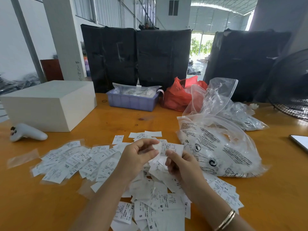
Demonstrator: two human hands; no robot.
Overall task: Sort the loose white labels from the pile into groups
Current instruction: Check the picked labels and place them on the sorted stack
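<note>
Both hands meet above the table (275, 189): the left hand (139, 155) curls its fingers round the edge of one white label (171, 148), and the right hand (180, 164) pinches the same label from below. Its print is too small to read. Beneath them lies the pile (155, 202), too many to count, with a spread group (73, 161) at left. Two clear bags (218, 145) sit right; one phone (300, 142) is cut off.

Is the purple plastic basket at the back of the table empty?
No, the purple plastic basket on the orange wooden table holds clear plastic bags of white labels that rise above its rim.
</note>
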